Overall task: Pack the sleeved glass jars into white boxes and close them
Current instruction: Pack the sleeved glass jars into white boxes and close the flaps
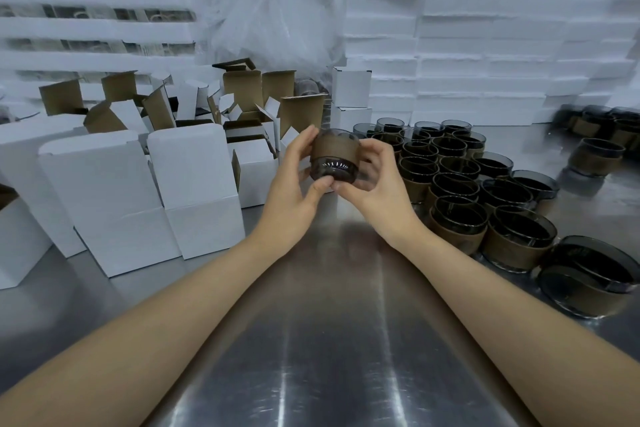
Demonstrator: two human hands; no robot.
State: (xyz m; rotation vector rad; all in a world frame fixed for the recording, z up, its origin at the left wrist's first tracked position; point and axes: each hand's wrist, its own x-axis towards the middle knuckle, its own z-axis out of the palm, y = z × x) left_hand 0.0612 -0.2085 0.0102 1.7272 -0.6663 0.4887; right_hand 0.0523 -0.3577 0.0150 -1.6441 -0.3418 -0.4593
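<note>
From the head view, both hands hold one sleeved glass jar up above the steel desk, about midway between the boxes and the other jars. The left hand curls round the jar's left side, fingers over its top edge and thumb under its dark glass base. The right hand grips the right side, its thumb meeting the left thumb below the base. The jar is tipped so its base faces the camera, with the brown sleeve wrapped round its middle.

On the right of the desk a crowd of sleeved jars stands upright, packed close together, with a few more apart at the far right. On the left stand closed white boxes, and behind them open boxes with brown inner flaps raised. Stacks of white boxes fill the far side, beside clear plastic bags.
</note>
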